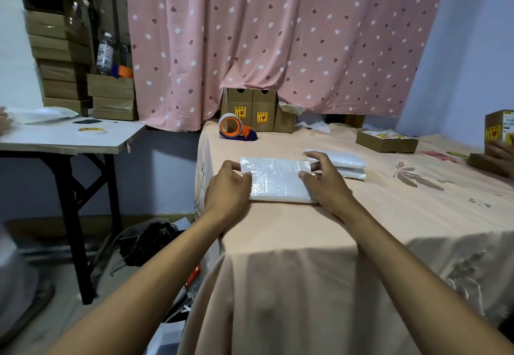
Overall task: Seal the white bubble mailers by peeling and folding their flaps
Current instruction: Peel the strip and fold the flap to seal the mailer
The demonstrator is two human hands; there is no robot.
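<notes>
A white bubble mailer (278, 180) lies flat on the peach tablecloth (306, 229), its flap side toward the far edge. My left hand (229, 187) grips its left end, thumb on top and fingers curled at the far corner. My right hand (324, 180) holds the right end, thumb on the mailer's face and fingers curved round its far right corner. Just behind my right hand, two more white bubble mailers (349, 164) lie stacked.
An orange tape dispenser (236, 129) and upright cardboard boxes (257, 114) stand at the table's back. A flat box (386, 140) lies at the right, near another person's hand (500, 152). A white side table (69, 134) stands left, clutter on the floor below.
</notes>
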